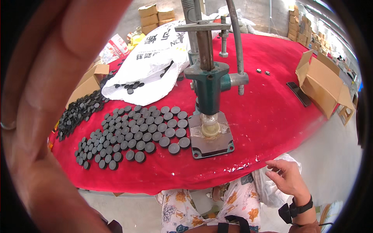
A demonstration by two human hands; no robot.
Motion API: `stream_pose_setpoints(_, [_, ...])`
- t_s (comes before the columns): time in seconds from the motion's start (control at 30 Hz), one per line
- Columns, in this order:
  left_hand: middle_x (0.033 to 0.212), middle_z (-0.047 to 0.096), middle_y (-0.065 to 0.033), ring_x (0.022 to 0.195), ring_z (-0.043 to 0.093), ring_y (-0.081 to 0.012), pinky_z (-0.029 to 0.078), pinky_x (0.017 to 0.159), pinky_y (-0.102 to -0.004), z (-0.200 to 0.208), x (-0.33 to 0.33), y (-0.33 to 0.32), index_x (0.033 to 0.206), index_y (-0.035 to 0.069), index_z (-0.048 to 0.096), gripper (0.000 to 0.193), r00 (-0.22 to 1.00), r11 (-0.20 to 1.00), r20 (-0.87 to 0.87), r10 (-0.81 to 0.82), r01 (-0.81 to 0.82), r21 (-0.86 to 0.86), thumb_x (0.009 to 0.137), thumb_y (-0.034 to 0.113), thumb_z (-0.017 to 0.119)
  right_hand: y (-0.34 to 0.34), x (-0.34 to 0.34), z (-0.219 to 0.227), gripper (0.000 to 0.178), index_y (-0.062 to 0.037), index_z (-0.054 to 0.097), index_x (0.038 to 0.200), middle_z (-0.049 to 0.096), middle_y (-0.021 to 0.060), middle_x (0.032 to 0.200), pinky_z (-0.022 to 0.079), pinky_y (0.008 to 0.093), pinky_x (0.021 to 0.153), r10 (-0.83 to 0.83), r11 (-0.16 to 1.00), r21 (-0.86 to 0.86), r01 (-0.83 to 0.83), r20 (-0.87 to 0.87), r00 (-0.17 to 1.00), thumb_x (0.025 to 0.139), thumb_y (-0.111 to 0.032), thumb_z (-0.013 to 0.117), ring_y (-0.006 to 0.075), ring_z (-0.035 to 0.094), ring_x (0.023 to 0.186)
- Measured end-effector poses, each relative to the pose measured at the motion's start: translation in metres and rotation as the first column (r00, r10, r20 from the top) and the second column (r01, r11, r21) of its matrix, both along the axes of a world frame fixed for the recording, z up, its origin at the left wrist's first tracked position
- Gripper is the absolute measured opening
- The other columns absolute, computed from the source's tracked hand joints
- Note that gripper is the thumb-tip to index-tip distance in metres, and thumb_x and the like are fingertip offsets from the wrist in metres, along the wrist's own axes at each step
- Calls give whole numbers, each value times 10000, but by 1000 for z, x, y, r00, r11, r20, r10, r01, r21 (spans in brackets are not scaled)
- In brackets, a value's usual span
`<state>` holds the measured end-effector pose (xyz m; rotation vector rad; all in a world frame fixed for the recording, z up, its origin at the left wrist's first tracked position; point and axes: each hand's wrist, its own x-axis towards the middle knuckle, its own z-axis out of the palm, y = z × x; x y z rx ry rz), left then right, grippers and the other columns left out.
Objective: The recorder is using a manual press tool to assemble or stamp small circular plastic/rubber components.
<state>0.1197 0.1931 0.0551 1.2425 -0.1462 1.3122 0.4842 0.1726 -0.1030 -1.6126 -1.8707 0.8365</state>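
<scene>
Near the right front edge of the red cloth (pixel 268 116), the right hand (pixel 286 176) is half open, fingers loosely curled, with nothing visible in its grip. Very near, the left hand (pixel 42 97) fills the left side; I cannot tell how far open it is or what it holds. Between them stands a green press (pixel 210 91). Dark round discs (pixel 138 128) lie spread just left of it, a white sack (pixel 155 64) on their far side.
</scene>
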Motion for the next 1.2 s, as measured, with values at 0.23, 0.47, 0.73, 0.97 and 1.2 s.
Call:
stream_pose_setpoints(0.23, [1306, 518, -140, 961, 603, -190, 506, 691, -286, -69, -11, 12, 1152, 16, 597, 374, 753, 871, -437, 492, -430, 238, 952, 305, 470, -22, -44, 3, 162, 29, 669, 966, 661, 66, 749, 490, 243, 614, -32, 981, 186, 60, -151, 988, 847, -80, 647, 87, 592, 667])
stream_pose_setpoints(0.47, [971, 622, -117, 773, 630, -255, 507, 687, -346, -190, 1, 37, 1016, 15, 645, 338, -350, 476, -608, 713, -395, 786, 735, 174, 744, 36, -57, -1, 168, 23, 677, 923, 644, 14, 722, 457, 209, 562, -17, 971, 220, 96, -337, 941, 891, -133, 624, 58, 562, 636])
stream_pose_setpoints(0.73, [1032, 605, -136, 835, 629, -303, 506, 721, -375, -191, 9, 31, 1054, 9, 613, 308, -311, 457, -555, 771, -336, 823, 773, 109, 693, 66, -47, -11, 162, 19, 670, 923, 618, -10, 720, 422, 194, 559, -36, 962, 237, 138, -389, 920, 903, -135, 623, 36, 506, 622])
stream_pose_setpoints(0.97, [948, 657, -129, 720, 567, -146, 494, 675, -281, -168, 45, 62, 1167, -23, 527, 455, 7, 508, -655, 756, -637, 580, 771, 101, 714, 102, -48, -7, 177, 24, 672, 913, 621, -5, 716, 441, 205, 571, -26, 947, 276, 162, -438, 899, 901, -145, 621, 43, 533, 636])
stream_pose_setpoints(1.2, [923, 653, -104, 722, 561, -153, 496, 671, -289, -175, 76, 92, 1189, -9, 531, 530, -22, 477, -637, 771, -644, 598, 740, 164, 754, 152, -40, 83, 241, 6, 683, 896, 654, 18, 699, 453, 210, 558, 7, 744, 652, 143, -222, 975, 902, -225, 613, 54, 567, 594])
